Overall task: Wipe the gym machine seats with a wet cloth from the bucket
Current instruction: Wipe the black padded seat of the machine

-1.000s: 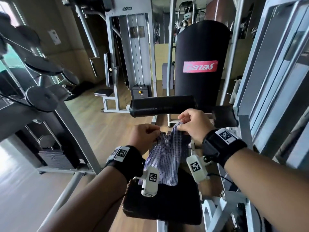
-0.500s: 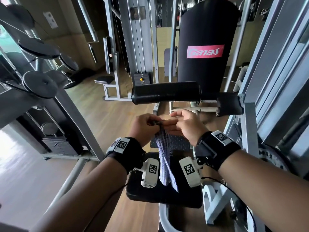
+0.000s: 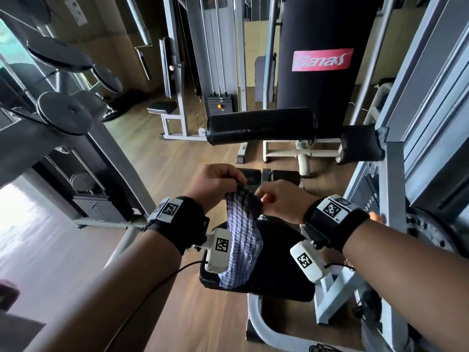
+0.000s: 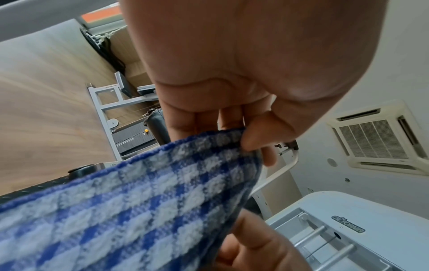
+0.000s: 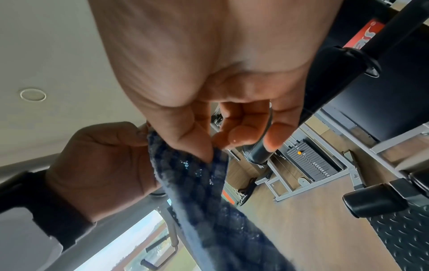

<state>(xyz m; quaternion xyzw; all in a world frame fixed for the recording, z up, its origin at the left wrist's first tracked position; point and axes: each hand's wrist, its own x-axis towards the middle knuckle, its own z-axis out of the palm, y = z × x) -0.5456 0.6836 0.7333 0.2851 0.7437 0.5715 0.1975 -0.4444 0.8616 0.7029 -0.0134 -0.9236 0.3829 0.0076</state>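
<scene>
A blue-and-white checked cloth hangs from both my hands above the black padded seat of a leg machine. My left hand pinches the cloth's top edge between thumb and fingers; the left wrist view shows that pinch on the cloth. My right hand pinches the same top edge just to the right, thumb against forefinger, with the other fingers loosely curled. In the right wrist view the cloth looks dark and wet. No bucket is in view.
A black roller pad crosses just beyond my hands, with a tall black back pad behind it. The machine's grey frame stands close at right. A plate-loaded machine is at left. Wooden floor lies between.
My hands came closer together and lower, gathering the spread cloth into a narrower hanging strip. My view has tilted down toward the seat.
</scene>
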